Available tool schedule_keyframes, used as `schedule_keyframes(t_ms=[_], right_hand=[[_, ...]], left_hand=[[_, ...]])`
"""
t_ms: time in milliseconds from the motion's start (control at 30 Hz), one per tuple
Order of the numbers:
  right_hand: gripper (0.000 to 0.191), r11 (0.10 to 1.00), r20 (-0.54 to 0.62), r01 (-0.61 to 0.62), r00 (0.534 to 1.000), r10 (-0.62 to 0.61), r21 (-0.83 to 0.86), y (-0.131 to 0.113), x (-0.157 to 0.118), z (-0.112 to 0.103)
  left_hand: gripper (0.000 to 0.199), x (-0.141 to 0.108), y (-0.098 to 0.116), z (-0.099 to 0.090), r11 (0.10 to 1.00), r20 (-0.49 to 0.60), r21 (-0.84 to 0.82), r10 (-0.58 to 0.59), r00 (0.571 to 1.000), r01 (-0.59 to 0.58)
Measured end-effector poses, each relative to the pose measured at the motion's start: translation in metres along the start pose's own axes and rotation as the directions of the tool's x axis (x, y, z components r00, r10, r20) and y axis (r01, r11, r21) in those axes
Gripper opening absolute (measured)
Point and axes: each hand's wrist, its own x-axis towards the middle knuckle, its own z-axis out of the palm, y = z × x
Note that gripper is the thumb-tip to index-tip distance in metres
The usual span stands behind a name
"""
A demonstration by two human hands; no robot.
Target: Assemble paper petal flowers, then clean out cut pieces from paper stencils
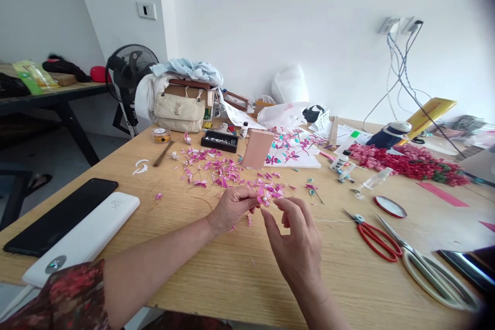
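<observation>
My left hand (234, 209) pinches a small pink flower (264, 197) with a pale, bead-like centre between thumb and fingers. Close by on its right is my right hand (297, 240), fingers curled and the thumb apart from the index finger, its tips near the flower. A thin white thread (334, 221) runs along the table from behind the right hand toward red-handled scissors (377, 240); whether those fingers touch the thread is hidden. Beyond both hands, many loose pink petals and flowers (224, 171) lie scattered on the wooden table (209, 273).
At left lie a black phone (62, 214) and a white power bank (87, 232). Larger scissors (429, 268) rest at right. Behind stand a pinkish block (258, 148), a black tray (219, 141), small bottles and a beige bag (180, 112). Red flower sprays (406, 165) lie back right.
</observation>
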Motion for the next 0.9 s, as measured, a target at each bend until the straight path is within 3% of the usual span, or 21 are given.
schedule_keyframes(t_ms=[133,400,600,733,800,900], right_hand=[[0.019,0.990,0.015,-0.061,0.998,0.059,0.129,0.002,-0.003,0.001],[0.018,0.976,0.047,-0.005,0.999,-0.006,0.218,0.010,-0.007,0.003],[0.019,0.993,-0.066,-0.021,0.997,0.028,0.115,0.003,-0.007,-0.006],[0.015,0.995,0.041,0.100,0.994,-0.099,-0.027,-0.001,0.000,0.003],[0.006,0.987,0.095,0.118,0.990,-0.108,-0.111,0.000,0.003,0.010],[0.013,0.974,0.128,0.114,0.988,-0.090,-0.194,0.004,0.005,0.017]], left_hand=[[0.025,-0.001,-0.001,0.000,1.000,0.044,-0.014,-0.004,0.999,0.005],[0.033,-0.002,-0.002,0.000,0.996,0.077,-0.054,-0.061,0.995,0.065],[0.028,-0.002,-0.003,-0.001,0.998,0.041,0.055,-0.028,0.999,0.026],[0.023,-0.002,-0.011,-0.002,0.975,0.010,0.214,0.053,0.999,-0.054],[0.022,-0.002,-0.016,-0.002,0.963,0.013,0.258,0.072,0.997,-0.073],[0.021,-0.002,-0.020,-0.001,0.963,0.025,0.258,0.071,0.997,-0.075]])
